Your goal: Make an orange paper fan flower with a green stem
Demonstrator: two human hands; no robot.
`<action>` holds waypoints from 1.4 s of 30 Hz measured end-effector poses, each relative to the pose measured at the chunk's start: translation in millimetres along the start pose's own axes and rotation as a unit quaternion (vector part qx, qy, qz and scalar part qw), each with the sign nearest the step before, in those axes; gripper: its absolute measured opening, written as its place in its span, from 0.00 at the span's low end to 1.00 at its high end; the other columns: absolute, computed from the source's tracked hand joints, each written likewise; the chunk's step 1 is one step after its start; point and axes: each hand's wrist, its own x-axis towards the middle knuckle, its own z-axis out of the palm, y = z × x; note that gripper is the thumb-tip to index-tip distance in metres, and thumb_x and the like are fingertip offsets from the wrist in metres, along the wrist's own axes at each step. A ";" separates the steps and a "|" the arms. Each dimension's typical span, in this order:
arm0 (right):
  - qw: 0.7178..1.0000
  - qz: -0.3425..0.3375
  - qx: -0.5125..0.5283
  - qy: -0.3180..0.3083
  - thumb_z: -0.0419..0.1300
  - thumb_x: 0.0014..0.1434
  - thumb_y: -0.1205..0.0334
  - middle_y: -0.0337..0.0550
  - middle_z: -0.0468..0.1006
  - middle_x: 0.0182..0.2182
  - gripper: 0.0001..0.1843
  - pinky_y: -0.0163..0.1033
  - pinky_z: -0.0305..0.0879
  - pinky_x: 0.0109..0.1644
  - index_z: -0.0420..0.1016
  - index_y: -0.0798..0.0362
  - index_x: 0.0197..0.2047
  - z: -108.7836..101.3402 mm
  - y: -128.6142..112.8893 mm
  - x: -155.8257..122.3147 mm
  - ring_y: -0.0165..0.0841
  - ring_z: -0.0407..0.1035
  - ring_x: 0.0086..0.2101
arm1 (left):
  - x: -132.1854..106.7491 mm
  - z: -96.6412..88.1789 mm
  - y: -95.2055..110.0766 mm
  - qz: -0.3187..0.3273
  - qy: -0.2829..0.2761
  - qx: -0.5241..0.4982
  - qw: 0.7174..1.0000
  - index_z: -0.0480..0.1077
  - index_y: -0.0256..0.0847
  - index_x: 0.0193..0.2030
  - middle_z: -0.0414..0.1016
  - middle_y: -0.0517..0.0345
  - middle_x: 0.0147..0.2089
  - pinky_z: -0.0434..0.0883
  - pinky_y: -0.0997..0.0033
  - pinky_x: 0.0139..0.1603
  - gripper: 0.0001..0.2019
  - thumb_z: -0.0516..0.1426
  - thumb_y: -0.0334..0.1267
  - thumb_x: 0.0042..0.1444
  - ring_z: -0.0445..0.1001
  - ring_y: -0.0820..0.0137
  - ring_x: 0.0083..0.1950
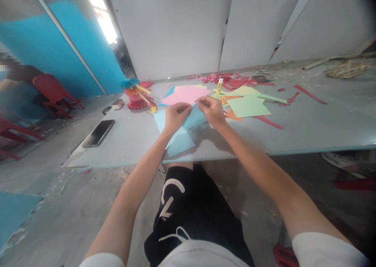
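Left hand [175, 118] and right hand [212, 111] pinch light-blue paper [179, 142] between them; lower part lies on table [126, 141] below hands.

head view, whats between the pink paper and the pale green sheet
In the head view, a yellow and orange paper scrap lies between the pink paper and the pale green sheet, just beyond the right hand.

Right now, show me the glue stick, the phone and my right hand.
Glue stick [219, 89]: head view, yellow body.
Phone [98, 133]: head view, middle of screen.
Right hand [212, 111]: head view, back of hand.
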 end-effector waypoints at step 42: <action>0.999 0.015 -0.027 -0.034 0.66 0.53 0.56 0.37 0.74 0.25 0.07 0.38 0.62 0.34 0.79 0.51 0.31 -0.9 -3.2 0.5 0.31 0.64 0.28 | -0.3 -0.1 5.7 0.012 -0.027 0.051 0.998 0.80 0.39 0.36 0.83 0.52 0.36 0.75 0.67 0.41 0.07 0.63 0.40 0.58 0.80 0.66 0.38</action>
